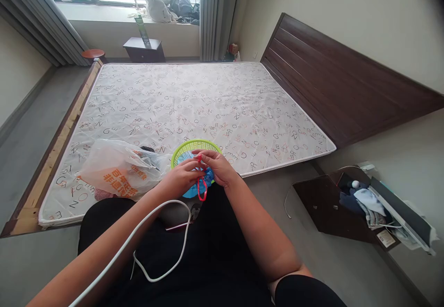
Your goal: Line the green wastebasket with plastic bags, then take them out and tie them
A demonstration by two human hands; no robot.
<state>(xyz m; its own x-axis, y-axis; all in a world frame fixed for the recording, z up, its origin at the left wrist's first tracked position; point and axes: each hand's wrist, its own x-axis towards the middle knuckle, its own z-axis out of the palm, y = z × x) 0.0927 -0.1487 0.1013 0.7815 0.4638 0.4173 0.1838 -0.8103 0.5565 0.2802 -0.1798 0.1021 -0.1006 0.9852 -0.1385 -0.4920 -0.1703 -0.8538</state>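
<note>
A blue plastic bag (190, 191) with a red drawstring (202, 192) is gathered between my two hands, above my lap. My left hand (180, 176) is closed, its fingertips pinching the red drawstring. Opposite it, my right hand (219, 167) is also closed on the drawstring, thumb and forefinger meeting near a red knot or loop. Part of the string hangs down in a loop below the fingers. Just behind the hands is a light green mesh basket (180, 149), partly hidden by them and the bag.
A white plastic bag (114, 168) with orange lettering lies left on the letter-print mattress (194, 99). A white cable (128, 240) crosses my left forearm and lap. To the right stands a dark bedside cabinet (322, 205) holding cloth items. A brown headboard (329, 76) rises behind the mattress.
</note>
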